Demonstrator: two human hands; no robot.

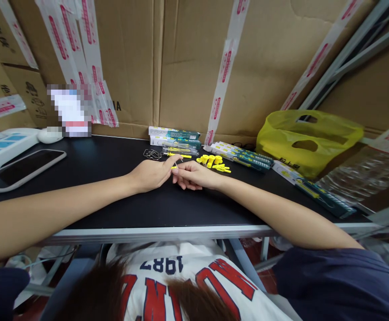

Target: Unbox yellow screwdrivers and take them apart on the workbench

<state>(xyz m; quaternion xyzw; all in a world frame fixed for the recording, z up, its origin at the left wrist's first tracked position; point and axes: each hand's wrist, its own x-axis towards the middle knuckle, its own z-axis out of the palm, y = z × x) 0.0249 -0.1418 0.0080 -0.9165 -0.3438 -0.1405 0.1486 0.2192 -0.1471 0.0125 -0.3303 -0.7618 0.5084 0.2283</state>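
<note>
left hand (pixel 152 174) and right hand (pixel 195 175) meet, both pinching a small yellow piece (pixel 174 167) by a thin wire-like part (pixel 176 164), nearer the tabletop's (pixel 181 209) back edge; fiddly fitting, seemingly, and next calls for steady alignment.

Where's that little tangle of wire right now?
In the head view, the wire tangle lies left of centre on the black tabletop, between the left hand and the stacked boxes.
</note>
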